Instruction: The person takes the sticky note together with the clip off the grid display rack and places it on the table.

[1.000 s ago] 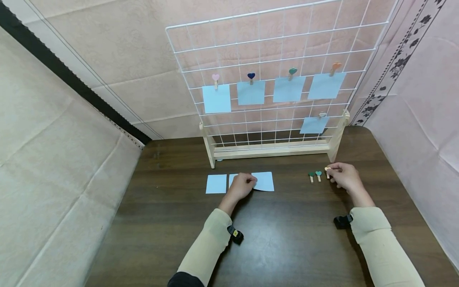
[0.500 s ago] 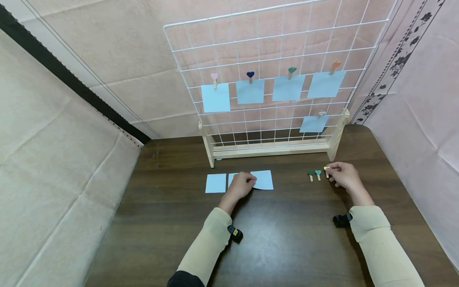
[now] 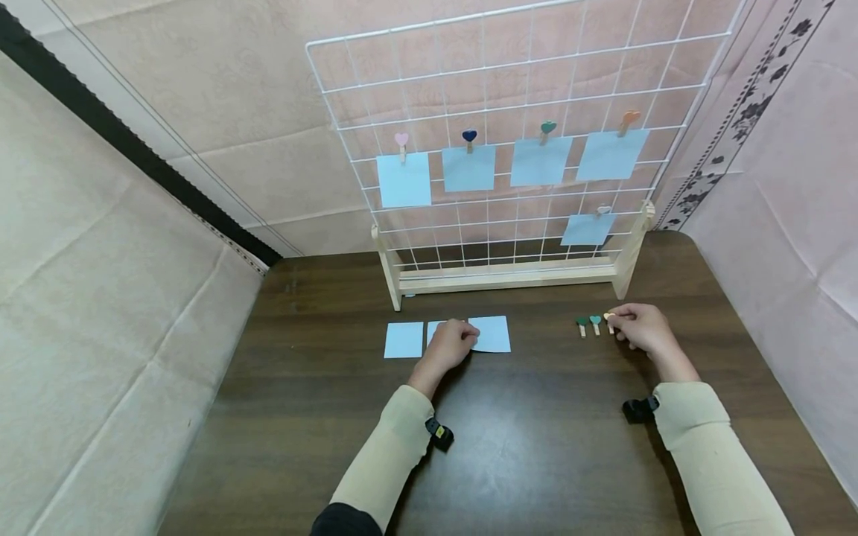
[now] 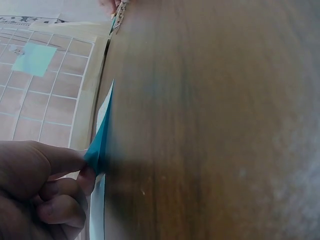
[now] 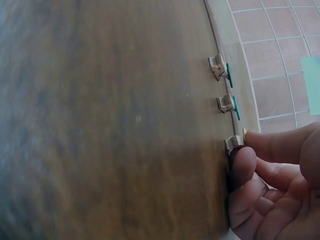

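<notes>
My left hand (image 3: 450,344) pinches the left edge of a blue paper square (image 3: 491,335), the rightmost of three on the table. In the left wrist view that paper (image 4: 102,135) bends up between thumb and finger. A second square (image 3: 432,328) is mostly hidden behind the hand, and a third square (image 3: 404,340) lies to its left. My right hand (image 3: 642,327) pinches a small wooden clothespin (image 5: 233,142) with a pale yellow heart on it. Beside it lie a clothespin with a teal heart (image 3: 595,324) and one with a dark green heart (image 3: 581,326).
Behind the papers a white wire grid (image 3: 462,223) stands on a wooden base (image 3: 509,281). Several blue squares hang on it from heart clothespins, including one low square (image 3: 587,230) at the right. Cloth walls (image 3: 791,193) enclose the brown table (image 3: 523,447).
Both hands keep their places and their holds. The whole scene shifts only slightly in the head view.
</notes>
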Demonstrator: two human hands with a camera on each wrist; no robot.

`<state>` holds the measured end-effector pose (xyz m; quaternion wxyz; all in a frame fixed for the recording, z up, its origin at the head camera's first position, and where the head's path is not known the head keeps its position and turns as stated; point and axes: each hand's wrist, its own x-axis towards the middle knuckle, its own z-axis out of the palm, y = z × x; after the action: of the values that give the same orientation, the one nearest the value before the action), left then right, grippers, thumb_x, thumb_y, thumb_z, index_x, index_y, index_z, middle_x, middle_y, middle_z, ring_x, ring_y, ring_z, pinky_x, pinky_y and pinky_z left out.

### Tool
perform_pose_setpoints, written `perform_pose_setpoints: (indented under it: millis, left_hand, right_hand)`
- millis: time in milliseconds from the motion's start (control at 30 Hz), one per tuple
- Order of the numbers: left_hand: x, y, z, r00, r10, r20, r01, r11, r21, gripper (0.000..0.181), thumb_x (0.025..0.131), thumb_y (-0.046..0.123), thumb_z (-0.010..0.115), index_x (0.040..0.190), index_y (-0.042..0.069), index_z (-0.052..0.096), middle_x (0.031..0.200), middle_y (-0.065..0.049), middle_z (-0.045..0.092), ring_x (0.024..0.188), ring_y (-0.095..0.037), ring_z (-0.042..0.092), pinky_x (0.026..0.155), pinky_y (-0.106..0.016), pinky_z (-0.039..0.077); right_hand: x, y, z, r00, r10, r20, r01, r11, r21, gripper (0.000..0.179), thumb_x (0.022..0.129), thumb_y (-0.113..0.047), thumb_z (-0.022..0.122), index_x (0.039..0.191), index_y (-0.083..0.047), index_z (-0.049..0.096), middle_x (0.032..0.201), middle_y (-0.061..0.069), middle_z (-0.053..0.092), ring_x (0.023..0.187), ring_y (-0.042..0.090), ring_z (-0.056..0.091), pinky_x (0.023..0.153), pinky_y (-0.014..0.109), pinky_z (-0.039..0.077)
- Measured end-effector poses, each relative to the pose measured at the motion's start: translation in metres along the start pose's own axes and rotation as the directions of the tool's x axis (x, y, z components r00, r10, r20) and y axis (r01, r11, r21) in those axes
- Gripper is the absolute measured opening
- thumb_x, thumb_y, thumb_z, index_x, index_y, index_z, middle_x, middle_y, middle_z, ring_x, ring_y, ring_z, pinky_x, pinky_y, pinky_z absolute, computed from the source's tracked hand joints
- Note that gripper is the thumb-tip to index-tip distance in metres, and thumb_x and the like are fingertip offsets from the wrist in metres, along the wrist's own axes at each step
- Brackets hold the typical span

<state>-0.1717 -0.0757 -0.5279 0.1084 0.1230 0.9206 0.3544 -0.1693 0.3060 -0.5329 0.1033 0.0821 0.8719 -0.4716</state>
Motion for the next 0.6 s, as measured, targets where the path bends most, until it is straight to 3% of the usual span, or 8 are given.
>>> perform_pose_setpoints:
  millis: [200, 433, 600]
  left_hand:
    - [-0.0001, 0.0007, -0.0014, 1.000, 0.013, 0.002, -0.013, 1.000, 0.011, 0.023, 0.105, 0.008, 0.063, 0.121, 0.005, 0.079, 0.124, -0.011, 0.075, 0.114, -0.024, 0.069, 0.092, -0.040, 0.057]
    - [0.0001, 0.0008, -0.0018, 1.000, 0.002, 0.002, -0.002, 1.000, 0.014, 0.023, 0.106, 0.010, 0.064, 0.122, 0.005, 0.079, 0.125, -0.011, 0.075, 0.122, -0.027, 0.067, 0.099, -0.044, 0.056]
    - [-0.0009, 0.0002, -0.0019, 1.000, 0.005, -0.002, -0.005, 1.000, 0.021, 0.023, 0.106, 0.011, 0.063, 0.122, 0.007, 0.079, 0.125, -0.011, 0.075, 0.121, -0.027, 0.068, 0.099, -0.044, 0.056]
  right_hand:
    - [0.0001, -0.0004, -0.0002, 1.000, 0.002, 0.003, -0.002, 1.000, -0.001, 0.036, 0.108, -0.016, 0.059, 0.129, 0.013, 0.062, 0.083, 0.002, 0.070, 0.070, 0.015, 0.062, 0.054, 0.033, 0.051]
    - [-0.0013, -0.0018, 0.0007, 1.000, 0.004, 0.000, -0.004, 1.000, 0.001, 0.037, 0.108, -0.017, 0.058, 0.130, 0.013, 0.062, 0.084, 0.002, 0.069, 0.070, 0.014, 0.062, 0.055, 0.032, 0.051]
    - [-0.0047, -0.0004, 0.0019, 1.000, 0.006, -0.023, -0.006, 1.000, -0.001, 0.042, 0.110, -0.023, 0.056, 0.134, 0.011, 0.061, 0.094, 0.008, 0.072, 0.072, 0.015, 0.063, 0.057, 0.033, 0.053]
